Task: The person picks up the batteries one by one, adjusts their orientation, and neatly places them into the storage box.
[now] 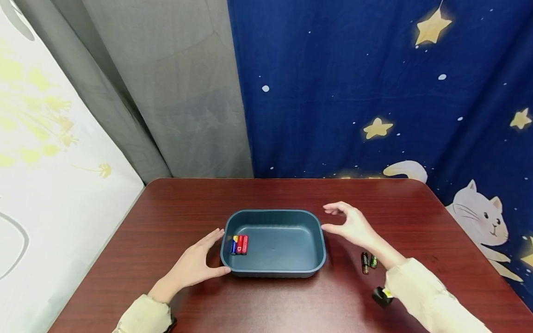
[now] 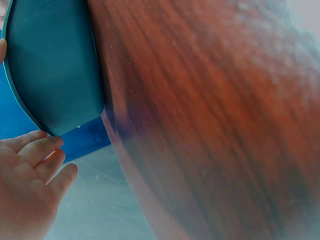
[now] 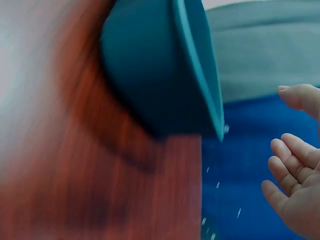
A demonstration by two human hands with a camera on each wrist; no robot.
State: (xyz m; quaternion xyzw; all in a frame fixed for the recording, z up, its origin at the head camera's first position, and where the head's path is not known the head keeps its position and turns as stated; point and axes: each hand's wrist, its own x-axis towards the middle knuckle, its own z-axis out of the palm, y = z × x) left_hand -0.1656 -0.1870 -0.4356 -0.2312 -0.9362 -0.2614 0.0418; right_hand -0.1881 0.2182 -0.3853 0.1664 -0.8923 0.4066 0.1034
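A blue-grey rectangular bin (image 1: 273, 274) stands on the table. Inside it, by its left wall, lie a blue-and-yellow battery (image 1: 234, 245) and two red batteries (image 1: 242, 245) side by side. My left hand (image 1: 189, 264) is at the bin's left side, fingers spread and fingertips touching the rim; the left wrist view shows these fingers (image 2: 42, 147) at the bin's edge. Just off the right rim is my right hand (image 1: 350, 225), fingers loosely bent and holding nothing. In the right wrist view a gap separates this hand (image 3: 300, 175) from the bin (image 3: 145, 65).
Two batteries, one dark (image 1: 365, 262) and one green (image 1: 373, 262), lie on the brown wooden table (image 1: 291, 305) under the right forearm. A dark wrist camera (image 1: 381, 297) hangs beside the right cuff. Grey and blue curtains (image 1: 333, 92) stand behind the table's far edge.
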